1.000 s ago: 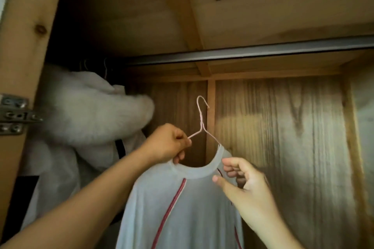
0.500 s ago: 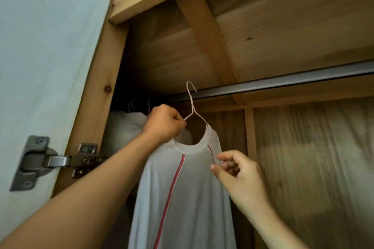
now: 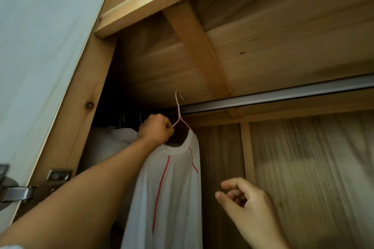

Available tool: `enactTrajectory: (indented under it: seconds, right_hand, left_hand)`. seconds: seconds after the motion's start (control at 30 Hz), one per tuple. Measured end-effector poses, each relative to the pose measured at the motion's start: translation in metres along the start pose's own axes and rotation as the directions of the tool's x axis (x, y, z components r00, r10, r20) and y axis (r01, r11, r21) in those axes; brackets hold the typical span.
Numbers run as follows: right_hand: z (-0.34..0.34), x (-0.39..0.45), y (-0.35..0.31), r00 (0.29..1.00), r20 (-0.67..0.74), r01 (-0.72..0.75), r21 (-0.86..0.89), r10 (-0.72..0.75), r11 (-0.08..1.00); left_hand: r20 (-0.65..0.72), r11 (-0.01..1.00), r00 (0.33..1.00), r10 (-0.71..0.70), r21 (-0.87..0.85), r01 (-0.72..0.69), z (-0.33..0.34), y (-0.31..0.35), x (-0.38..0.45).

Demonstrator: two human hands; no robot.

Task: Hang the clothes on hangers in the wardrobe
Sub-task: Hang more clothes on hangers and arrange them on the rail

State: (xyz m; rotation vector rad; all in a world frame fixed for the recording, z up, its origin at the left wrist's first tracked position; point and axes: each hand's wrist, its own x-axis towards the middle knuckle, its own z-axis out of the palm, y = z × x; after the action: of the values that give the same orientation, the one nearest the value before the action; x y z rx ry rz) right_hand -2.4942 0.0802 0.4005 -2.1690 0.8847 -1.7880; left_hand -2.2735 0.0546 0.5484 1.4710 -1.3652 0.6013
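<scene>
A white shirt with red stripes (image 3: 172, 192) hangs on a thin pink wire hanger (image 3: 179, 111). My left hand (image 3: 155, 130) grips the hanger's left shoulder wire just under the neck and holds it up high. The hook stands right in front of the grey metal rail (image 3: 283, 98), its tip just above the rail's edge; I cannot tell whether it touches. My right hand (image 3: 242, 202) hovers low at the right, fingers loosely curled, holding nothing, apart from the shirt.
White clothes (image 3: 113, 141) hang at the rail's left end, just behind my left hand, on dark hangers (image 3: 125, 118). A wooden shelf (image 3: 263, 46) lies close above the rail. The wardrobe's left post (image 3: 81, 111) and a door hinge (image 3: 30, 188) are at the left.
My left hand raised the hanger and shirt up toward the rail. My right hand let go of the shirt's collar and dropped down to the right. The camera tilted upward.
</scene>
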Motion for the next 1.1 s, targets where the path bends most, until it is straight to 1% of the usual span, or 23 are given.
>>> enactTrajectory:
  seconds: [0.07,0.23,0.37,0.5,0.57,0.63,0.7,0.73,0.8,0.87,0.97,1.03,1.1]
  right_hand:
    - [-0.002,0.0,0.005,0.999,0.006,-0.035,0.029,0.035,0.999]
    - [-0.003,-0.004,0.02,0.999,-0.019,-0.041,0.035,0.042,0.999]
    - [0.001,-0.008,0.033,0.997,-0.068,-0.036,0.032,0.038,0.999]
    - [0.006,-0.014,0.036,0.997,-0.06,-0.039,0.068,0.043,0.997]
    - [0.005,-0.019,0.034,0.998,-0.043,-0.045,0.094,0.049,0.995]
    - [0.001,-0.025,0.034,0.998,-0.053,-0.04,0.099,0.046,0.994]
    - [-0.006,-0.033,0.034,0.996,-0.065,-0.046,0.097,0.052,0.994]
    - [-0.01,-0.04,0.034,0.996,-0.065,-0.06,0.101,0.066,0.993]
    - [-0.017,-0.051,0.035,0.993,-0.067,-0.085,0.115,0.093,0.99]
    - [-0.023,-0.066,0.04,0.99,-0.066,-0.117,0.1,0.124,0.988]
    - [-0.033,-0.093,0.05,0.982,-0.036,-0.184,0.073,0.187,0.98]
    - [-0.042,-0.114,0.056,0.97,-0.03,-0.239,0.045,0.24,0.97]
    - [-0.054,-0.139,0.061,0.96,-0.038,-0.277,0.037,0.278,0.96]
  left_hand:
    - [0.031,1.0,0.999,0.012,0.027,-0.013,0.009,-0.003,0.002]
    - [0.103,0.992,0.995,0.006,0.121,-0.019,0.024,-0.015,-0.003]
    - [0.127,0.964,0.992,0.027,0.259,-0.06,0.014,-0.016,-0.003]
    - [0.112,0.929,0.993,0.033,0.362,-0.072,0.009,-0.012,-0.004]
    - [0.099,0.897,0.992,0.078,0.428,-0.113,0.009,-0.007,-0.01]
    - [0.067,0.871,0.974,0.217,0.437,-0.224,0.011,-0.002,-0.024]
    - [0.027,0.88,0.934,0.356,0.328,-0.345,0.015,0.003,-0.048]
    - [0.016,0.891,0.92,0.393,0.243,-0.384,0.019,0.007,-0.063]
    - [0.025,0.901,0.907,0.421,0.107,-0.421,0.026,0.012,-0.09]
    - [0.088,0.894,0.889,0.449,-0.027,-0.448,0.035,0.017,-0.121]
    - [0.193,0.854,0.841,0.505,-0.255,-0.454,0.043,0.021,-0.169]
    - [0.244,0.823,0.813,0.529,-0.381,-0.421,0.048,0.023,-0.203]
    - [0.283,0.799,0.799,0.531,-0.482,-0.36,0.054,0.025,-0.237]
